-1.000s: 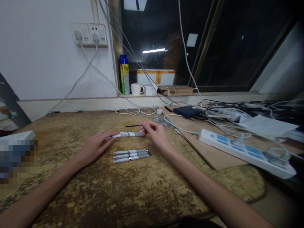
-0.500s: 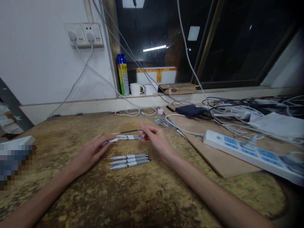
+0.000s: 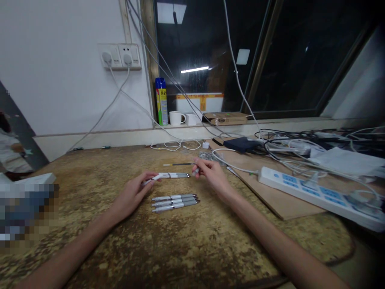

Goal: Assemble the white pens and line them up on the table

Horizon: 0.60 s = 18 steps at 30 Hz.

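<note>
My left hand (image 3: pixel 135 192) is closed on a white pen barrel (image 3: pixel 155 177), held tilted just above the table. Directly beyond it lies a white-and-grey pen (image 3: pixel 176 175) with a silver tip pointing right; its left end is hidden by the barrel and fingers. Pinched in my right hand (image 3: pixel 210 170) is a small grey pen piece (image 3: pixel 196 171). A dark ink refill (image 3: pixel 182 164) with a yellow and whitish left end reaches to the right fingertips and appears held there. Nearer me, several white-and-grey pens (image 3: pixel 176 202) lie side by side.
A white power strip (image 3: pixel 315 196) lies on a brown board (image 3: pixel 279 200) at the right, with tangled cables behind. A clear plastic bag (image 3: pixel 207 155) is beyond my right hand. On the sill stand a spray can (image 3: pixel 161 102) and a white mug (image 3: pixel 177 118).
The view has shifted, moving everything rightward in the picture. My right hand has drawn slightly away from my left, the refill moving right with it. The row of pens stays put.
</note>
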### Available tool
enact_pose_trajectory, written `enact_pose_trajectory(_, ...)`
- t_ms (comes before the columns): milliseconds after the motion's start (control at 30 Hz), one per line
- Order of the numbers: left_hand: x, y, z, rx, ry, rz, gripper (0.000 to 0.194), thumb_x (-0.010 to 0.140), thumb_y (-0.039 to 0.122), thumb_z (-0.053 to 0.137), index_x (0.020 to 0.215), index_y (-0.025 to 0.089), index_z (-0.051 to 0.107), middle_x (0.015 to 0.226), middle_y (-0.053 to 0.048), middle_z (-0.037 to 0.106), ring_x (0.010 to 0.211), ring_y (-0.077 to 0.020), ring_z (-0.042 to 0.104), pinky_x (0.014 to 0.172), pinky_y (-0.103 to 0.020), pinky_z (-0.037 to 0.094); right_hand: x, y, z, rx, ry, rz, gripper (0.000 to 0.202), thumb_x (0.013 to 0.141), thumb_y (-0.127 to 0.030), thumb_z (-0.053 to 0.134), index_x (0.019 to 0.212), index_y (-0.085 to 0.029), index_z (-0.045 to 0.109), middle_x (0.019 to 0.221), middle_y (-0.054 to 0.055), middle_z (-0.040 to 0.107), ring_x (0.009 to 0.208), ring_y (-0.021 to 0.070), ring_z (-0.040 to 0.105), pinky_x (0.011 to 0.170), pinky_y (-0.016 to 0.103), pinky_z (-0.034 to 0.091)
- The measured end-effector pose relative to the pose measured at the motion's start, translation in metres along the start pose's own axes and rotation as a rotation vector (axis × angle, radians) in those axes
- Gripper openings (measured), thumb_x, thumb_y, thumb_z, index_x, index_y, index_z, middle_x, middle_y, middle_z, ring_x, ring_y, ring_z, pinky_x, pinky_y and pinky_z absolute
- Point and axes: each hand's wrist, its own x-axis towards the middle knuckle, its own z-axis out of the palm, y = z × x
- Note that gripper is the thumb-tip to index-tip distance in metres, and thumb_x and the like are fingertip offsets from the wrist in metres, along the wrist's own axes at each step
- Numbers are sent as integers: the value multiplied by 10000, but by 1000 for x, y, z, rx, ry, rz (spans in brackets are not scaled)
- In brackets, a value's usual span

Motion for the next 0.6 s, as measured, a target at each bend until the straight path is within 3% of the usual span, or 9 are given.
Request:
enact_pose_trajectory(333, 0, 6, -3, -49, 89, 0, 344, 1049, 401, 416, 1266, 231, 622, 1237, -43, 700, 1140, -242, 633, 1003, -345, 458, 2, 2, -6, -144, -62, -50, 449, 916, -586, 588, 775, -175, 698, 684, 32, 657, 652, 168, 577, 685, 294, 426)
enact_pose_trajectory(600, 0, 12, -3, -35, 85, 12, 357, 1042, 414, 414, 1237, 221, 642, 1210, -56, 717, 1116, -254, 650, 1003, -361, 478, -1, 2, -2, -155, -69, -53, 470, 906, -616, 582, 772, -180, 696, 689, 32, 656, 669, 176, 585, 704, 300, 447)
